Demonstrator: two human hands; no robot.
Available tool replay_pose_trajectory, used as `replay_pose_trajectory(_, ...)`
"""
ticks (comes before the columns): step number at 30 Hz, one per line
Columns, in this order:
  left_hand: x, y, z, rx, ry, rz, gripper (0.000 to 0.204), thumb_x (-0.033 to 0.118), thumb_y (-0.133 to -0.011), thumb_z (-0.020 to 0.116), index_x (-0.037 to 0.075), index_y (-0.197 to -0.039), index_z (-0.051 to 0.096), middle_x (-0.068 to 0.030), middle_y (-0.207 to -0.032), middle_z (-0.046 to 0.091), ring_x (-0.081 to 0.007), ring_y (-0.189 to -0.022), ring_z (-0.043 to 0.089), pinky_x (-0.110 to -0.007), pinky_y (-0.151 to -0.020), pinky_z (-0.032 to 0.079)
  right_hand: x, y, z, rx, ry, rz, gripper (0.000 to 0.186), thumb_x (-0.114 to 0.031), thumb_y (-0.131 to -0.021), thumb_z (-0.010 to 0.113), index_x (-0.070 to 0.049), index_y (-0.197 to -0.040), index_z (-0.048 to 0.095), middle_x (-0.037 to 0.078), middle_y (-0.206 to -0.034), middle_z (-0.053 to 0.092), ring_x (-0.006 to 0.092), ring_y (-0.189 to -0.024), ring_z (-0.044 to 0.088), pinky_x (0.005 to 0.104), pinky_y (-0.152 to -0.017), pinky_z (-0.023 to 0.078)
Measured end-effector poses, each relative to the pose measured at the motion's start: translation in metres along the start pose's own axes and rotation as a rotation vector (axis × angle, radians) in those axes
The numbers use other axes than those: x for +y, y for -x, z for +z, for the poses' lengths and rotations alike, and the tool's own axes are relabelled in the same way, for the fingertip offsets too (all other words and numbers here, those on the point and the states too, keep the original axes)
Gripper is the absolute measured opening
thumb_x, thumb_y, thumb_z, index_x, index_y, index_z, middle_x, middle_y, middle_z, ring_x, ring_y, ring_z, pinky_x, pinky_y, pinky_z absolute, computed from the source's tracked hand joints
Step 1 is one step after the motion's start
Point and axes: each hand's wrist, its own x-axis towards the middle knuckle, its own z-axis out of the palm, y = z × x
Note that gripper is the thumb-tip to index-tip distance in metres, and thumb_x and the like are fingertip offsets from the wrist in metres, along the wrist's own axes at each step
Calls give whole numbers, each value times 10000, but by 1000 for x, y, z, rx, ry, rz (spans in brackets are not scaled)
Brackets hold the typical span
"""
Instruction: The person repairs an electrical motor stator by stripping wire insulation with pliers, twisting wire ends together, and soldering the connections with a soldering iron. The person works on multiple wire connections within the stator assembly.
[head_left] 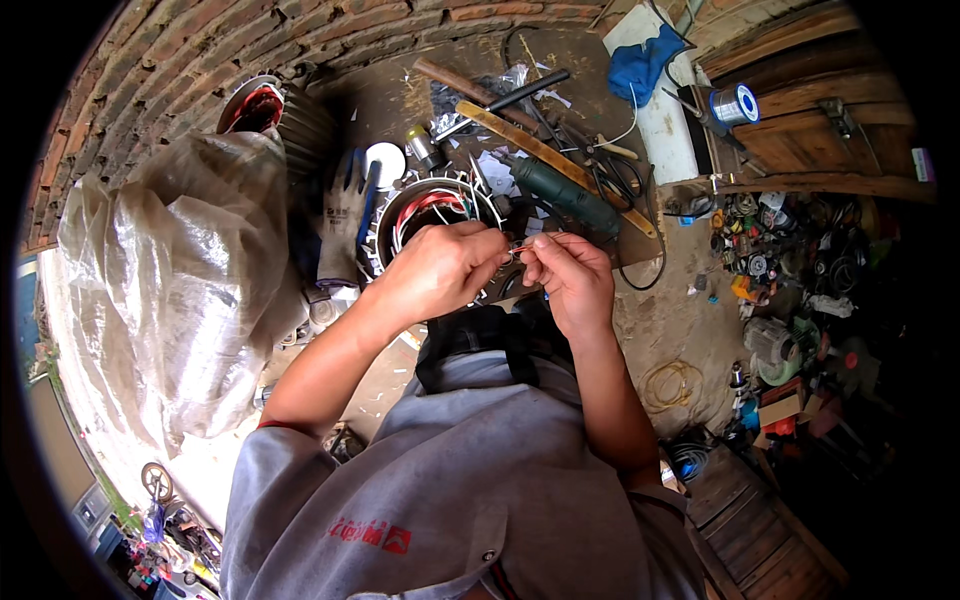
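Both my hands meet over the near right rim of an open motor stator (392, 225), whose red and white windings show inside. My left hand (445, 268) is closed in a pinch on a thin wire (516, 249). Close beside it, my right hand (570, 280) pinches the same bit of wire between thumb and fingertips. The short length between the fingers looks reddish with a pale part; its finer detail is too small to tell. My left hand hides part of the stator's near side. White and green leads stand up along the stator's inner edge.
Right of the stator lie a dark green cylindrical tool (567, 196), a long wooden strip (540, 145) and a hammer (500, 105). A work glove (343, 225) and plastic-covered bulk (190, 290) are at left. A solder spool (735, 104) stands at far right.
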Motion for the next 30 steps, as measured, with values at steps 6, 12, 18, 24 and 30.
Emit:
replay_pose_trajectory(6, 6, 1, 5, 26, -25, -64, 77, 15, -865, 712, -4, -866, 638, -145, -818, 662, -351, -724, 669, -440, -642, 527, -17, -18, -20, -111, -302, 117, 136, -102, -1017, 627, 3, -1092, 671, 69, -860, 662, 144, -718, 601, 305, -657, 518)
replay_pose_trajectory(12, 9, 0, 3, 11, -14, -97, 74, 3, -846, 717, -3, -878, 650, -143, -828, 668, -343, -756, 675, -427, -671, 529, -21, -20, -9, -304, 78, 260, 188, -158, -1031, 650, 7, -1118, 676, 52, -864, 659, 85, -666, 594, 257, -623, 526)
replay_pose_trajectory(18, 13, -1, 0, -5, -7, -131, 76, -3, -839, 719, -2, -889, 662, -140, -847, 672, -334, -791, 677, -415, -706, 534, -26, -37, -18, -318, 382, 107, 166, -132, -1023, 658, 26, -1065, 686, 85, -870, 706, 99, -699, 645, 269, -643, 566)
replay_pose_trajectory(24, 12, 2, 4, 11, 15, -183, 82, 2, -838, 722, 10, -908, 681, -124, -866, 692, -316, -816, 690, -402, -730, 546, -40, -45, -33, -356, 181, 279, 238, -61, -1002, 659, 38, -1216, 631, 92, -892, 709, 116, -760, 660, 276, -723, 582)
replay_pose_trajectory(30, 11, 4, 7, 42, 4, -183, 89, -19, -823, 703, 11, -905, 686, -119, -860, 708, -306, -816, 699, -405, -726, 553, -71, -76, -109, -73, 766, 82, 293, -13, -962, 660, 17, -1253, 642, 99, -897, 713, 139, -781, 662, 313, -693, 556)
